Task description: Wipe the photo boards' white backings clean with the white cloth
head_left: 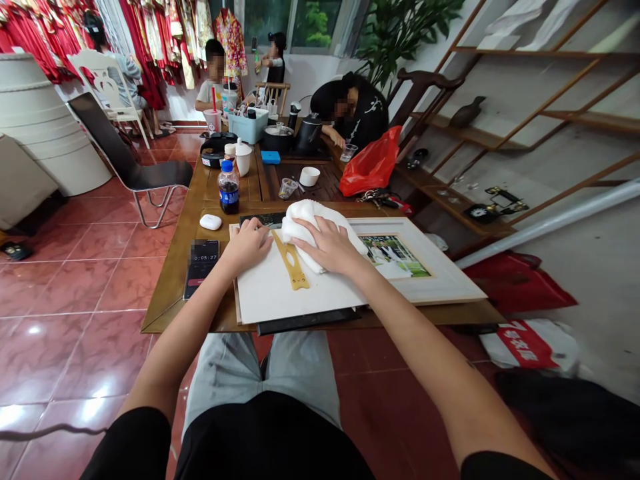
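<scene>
My left hand (249, 245) rests on the upper left corner of a white board (280, 290) that lies on the wooden table (175, 267); its fingers are curled down onto the board. My right hand (330, 247) presses flat on a white cloth (305, 217) bunched on the board. A yellow strip-shaped stand (291, 260) lies on the board between the two hands. To the right lies a white picture frame (440, 273) with a wedding photo (395, 255) in it. A dark panel (305, 322) sticks out under the board's near edge.
A phone (202, 265) showing a timer, a white earbud case (211, 222) and a cola bottle (229, 187) sit to the left. Cups, a kettle (307, 133), a red plastic bag (373, 165) and keys (373, 195) lie beyond. A person slumps at the far end; others sit behind. A black chair (130, 160) stands left.
</scene>
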`<move>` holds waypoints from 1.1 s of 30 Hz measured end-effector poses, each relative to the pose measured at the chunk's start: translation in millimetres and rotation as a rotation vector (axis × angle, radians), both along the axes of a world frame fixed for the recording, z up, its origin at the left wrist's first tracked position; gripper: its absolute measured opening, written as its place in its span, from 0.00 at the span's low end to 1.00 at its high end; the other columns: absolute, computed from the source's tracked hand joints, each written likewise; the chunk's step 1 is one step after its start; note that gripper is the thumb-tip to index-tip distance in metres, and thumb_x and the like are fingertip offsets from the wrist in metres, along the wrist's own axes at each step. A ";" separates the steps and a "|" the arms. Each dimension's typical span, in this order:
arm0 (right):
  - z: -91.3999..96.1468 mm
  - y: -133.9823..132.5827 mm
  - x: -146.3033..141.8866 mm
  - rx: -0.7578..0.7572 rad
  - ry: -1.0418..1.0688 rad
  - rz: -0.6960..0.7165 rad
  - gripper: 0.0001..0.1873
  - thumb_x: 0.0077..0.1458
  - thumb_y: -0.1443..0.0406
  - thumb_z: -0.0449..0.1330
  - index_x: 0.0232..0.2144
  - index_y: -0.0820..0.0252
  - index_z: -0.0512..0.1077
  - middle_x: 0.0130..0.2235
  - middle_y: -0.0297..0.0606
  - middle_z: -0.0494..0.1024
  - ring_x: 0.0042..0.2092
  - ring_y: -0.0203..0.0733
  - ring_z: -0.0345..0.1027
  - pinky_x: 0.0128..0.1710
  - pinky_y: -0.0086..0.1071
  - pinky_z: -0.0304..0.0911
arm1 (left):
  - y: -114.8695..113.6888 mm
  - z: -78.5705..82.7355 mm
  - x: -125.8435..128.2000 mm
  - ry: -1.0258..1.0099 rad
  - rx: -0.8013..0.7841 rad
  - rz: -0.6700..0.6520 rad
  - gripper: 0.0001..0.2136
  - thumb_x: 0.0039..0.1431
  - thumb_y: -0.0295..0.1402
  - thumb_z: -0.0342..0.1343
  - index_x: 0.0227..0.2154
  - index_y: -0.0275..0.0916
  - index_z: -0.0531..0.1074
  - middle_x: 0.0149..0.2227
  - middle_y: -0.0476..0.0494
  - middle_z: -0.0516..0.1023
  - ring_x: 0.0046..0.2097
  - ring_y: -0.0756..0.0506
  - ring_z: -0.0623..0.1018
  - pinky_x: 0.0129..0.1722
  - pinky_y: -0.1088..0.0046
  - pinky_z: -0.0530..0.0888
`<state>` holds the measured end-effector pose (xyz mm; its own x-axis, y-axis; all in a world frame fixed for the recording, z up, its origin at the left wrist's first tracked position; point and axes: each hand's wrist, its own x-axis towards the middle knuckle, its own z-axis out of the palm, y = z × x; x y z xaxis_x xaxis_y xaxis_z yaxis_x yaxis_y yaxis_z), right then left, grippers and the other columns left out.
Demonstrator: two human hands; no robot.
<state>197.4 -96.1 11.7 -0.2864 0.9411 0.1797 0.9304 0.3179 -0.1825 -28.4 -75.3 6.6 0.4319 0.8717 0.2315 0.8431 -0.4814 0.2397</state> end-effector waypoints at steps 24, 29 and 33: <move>-13.0 -111.5 -1.7 0.121 -0.121 0.200 0.33 0.65 0.46 0.51 0.69 0.45 0.58 0.62 0.53 0.63 0.63 0.61 0.55 0.60 0.58 0.52 | -1.7 1.9 0.7 0.013 -0.004 -0.004 0.17 0.71 0.36 0.44 0.51 0.38 0.75 0.51 0.35 0.72 0.55 0.35 0.70 0.55 0.51 0.66; -1.5 -66.7 -14.9 0.017 -0.067 0.140 0.32 0.66 0.46 0.50 0.69 0.43 0.58 0.63 0.51 0.63 0.64 0.61 0.56 0.60 0.58 0.52 | -1.2 3.4 0.7 0.027 -0.005 -0.029 0.16 0.70 0.36 0.45 0.50 0.37 0.75 0.51 0.34 0.72 0.55 0.34 0.70 0.54 0.49 0.67; 4.5 -27.0 -24.5 -0.045 -0.019 0.103 0.33 0.66 0.44 0.49 0.69 0.41 0.56 0.65 0.50 0.62 0.66 0.61 0.53 0.61 0.60 0.50 | 0.7 1.9 0.1 0.052 0.001 -0.040 0.14 0.68 0.31 0.47 0.47 0.37 0.76 0.52 0.34 0.71 0.55 0.35 0.70 0.54 0.51 0.67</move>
<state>172.9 -123.1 16.1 -0.3850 0.9135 0.1313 0.8965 0.4040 -0.1818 -28.3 -74.5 8.5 0.4781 0.8531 0.2089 0.8342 -0.5155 0.1959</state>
